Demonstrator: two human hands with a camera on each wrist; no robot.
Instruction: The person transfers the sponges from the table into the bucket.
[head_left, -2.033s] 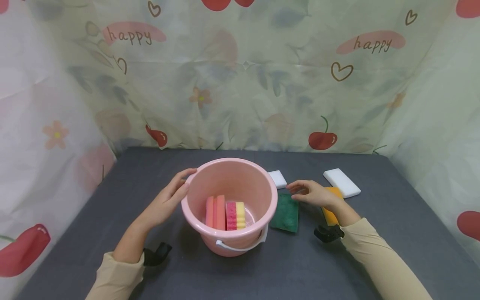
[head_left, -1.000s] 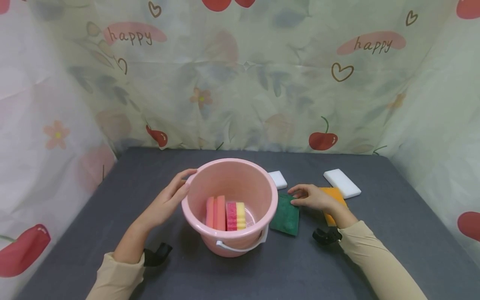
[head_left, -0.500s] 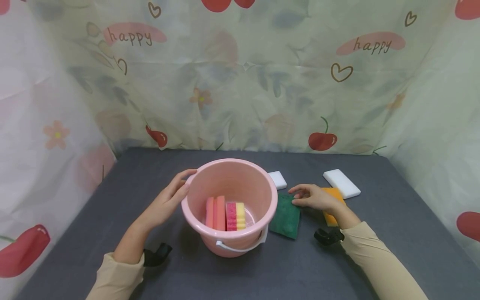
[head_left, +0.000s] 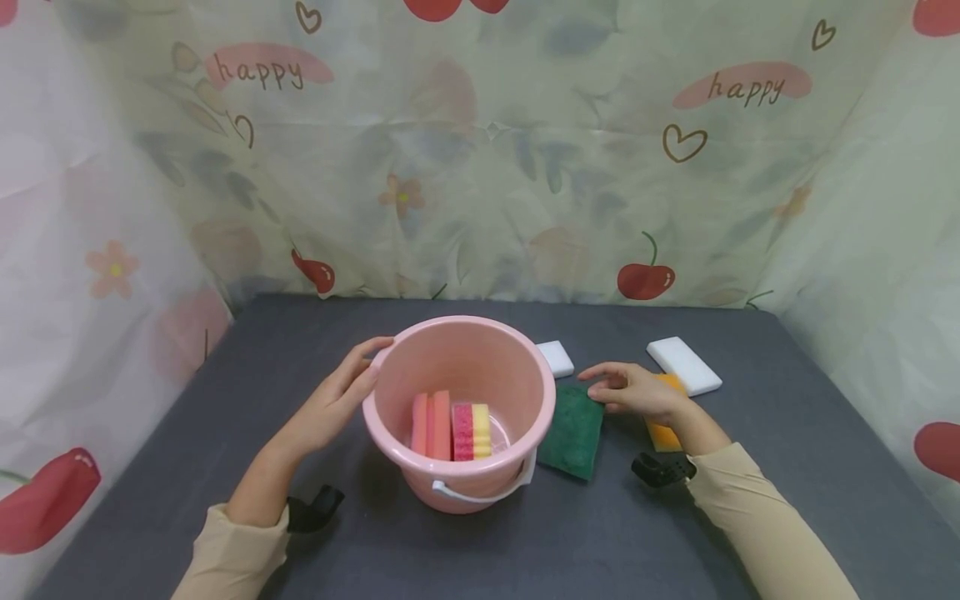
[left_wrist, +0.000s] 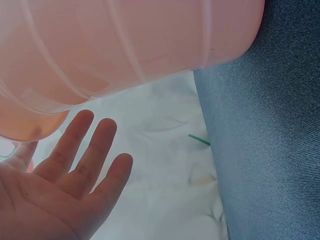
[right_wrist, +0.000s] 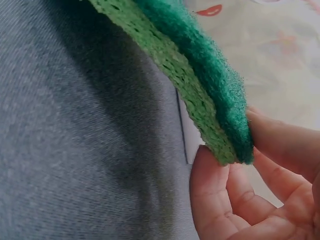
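Note:
A pink bucket (head_left: 459,350) with a white handle stands upright on the table. Inside it are a pink-and-orange layered sponge (head_left: 431,425) and a pink-and-yellow sponge (head_left: 472,432). My left hand (head_left: 333,404) rests at the left of the bucket's rim, its fingers (left_wrist: 97,150) extended along the outside wall. Between thumb and fingertips, my right hand (head_left: 633,392) pinches the corner of a green scouring sponge (head_left: 572,431). In the right wrist view this sponge (right_wrist: 180,70) shows a light-green porous layer under a dark-green scrubbing layer, and its held end is raised off the cloth.
Behind the bucket's right side lies a white block (head_left: 556,359), partly hidden. Another white block (head_left: 684,366) lies farther right. An orange sponge (head_left: 663,433) is partly covered by my right arm. Patterned curtains (head_left: 487,167) surround the dark table (head_left: 375,558).
My right hand has come onto the green sponge's far right corner and pinches it. The sponge has turned slightly and its gripped corner has risen. The left hand and bucket stay put.

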